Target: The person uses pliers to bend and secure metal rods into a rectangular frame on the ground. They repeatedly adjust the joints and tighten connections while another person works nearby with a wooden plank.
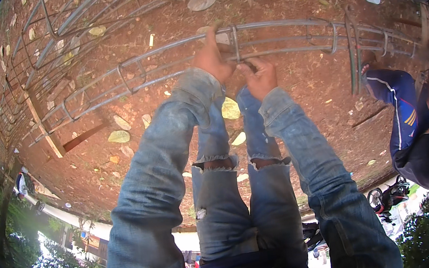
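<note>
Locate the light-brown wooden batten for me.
In the head view, the light-brown wooden batten is at the left, crossing the left end of the rebar cage, well to the left of the left hand.

Bright daylight fills the view. White light glares through the trees (425,230) down low. The dirt (330,134) has soft light. The metal bars (270,23) look bent near the sides.

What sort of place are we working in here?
Probably an outdoor construction site or work yard: bare reddish soil scattered with fallen leaves, a long steel rebar cage, and a wooden batten near the cage's left end.
</note>
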Tool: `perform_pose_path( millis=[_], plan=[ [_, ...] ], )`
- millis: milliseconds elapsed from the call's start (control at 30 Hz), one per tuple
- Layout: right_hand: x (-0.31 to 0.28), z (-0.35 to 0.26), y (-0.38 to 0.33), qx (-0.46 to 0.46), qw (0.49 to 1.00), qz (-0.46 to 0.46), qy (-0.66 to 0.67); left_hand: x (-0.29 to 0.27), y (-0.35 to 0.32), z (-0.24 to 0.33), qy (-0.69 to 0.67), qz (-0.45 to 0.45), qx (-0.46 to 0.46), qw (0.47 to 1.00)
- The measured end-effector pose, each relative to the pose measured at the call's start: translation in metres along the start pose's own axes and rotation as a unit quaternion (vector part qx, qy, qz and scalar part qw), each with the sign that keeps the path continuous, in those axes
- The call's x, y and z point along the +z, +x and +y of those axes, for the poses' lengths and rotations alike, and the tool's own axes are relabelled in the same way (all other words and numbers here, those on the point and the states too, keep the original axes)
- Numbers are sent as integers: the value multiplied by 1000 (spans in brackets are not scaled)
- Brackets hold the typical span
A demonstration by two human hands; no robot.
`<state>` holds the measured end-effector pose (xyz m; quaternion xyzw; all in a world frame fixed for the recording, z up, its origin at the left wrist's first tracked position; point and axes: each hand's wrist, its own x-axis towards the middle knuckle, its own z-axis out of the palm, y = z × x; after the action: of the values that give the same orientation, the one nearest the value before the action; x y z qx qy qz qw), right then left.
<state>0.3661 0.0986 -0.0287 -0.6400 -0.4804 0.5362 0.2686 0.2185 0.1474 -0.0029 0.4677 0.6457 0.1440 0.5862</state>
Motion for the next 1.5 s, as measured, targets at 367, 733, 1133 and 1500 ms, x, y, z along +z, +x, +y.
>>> perform_pose_path(
  millis=[367, 733, 1133, 1500],
  plan=[
    [4, 9, -2, -9, 1000, 3, 11, 15, -16, 1, -301, 120, -19, 946],
    [6, -7, -7, 62, 997, 16, 49, 46, -67, -5, 52, 179, 216, 958],
    [-1, -30, -46, -18, 956, 88, -279, 30, -44, -17, 243, 162, 302, 907],
    [-30, -105, 61, -284, 789, -227, -495, 24, -37, -18, 103, 179, 156, 966]
  ],
)
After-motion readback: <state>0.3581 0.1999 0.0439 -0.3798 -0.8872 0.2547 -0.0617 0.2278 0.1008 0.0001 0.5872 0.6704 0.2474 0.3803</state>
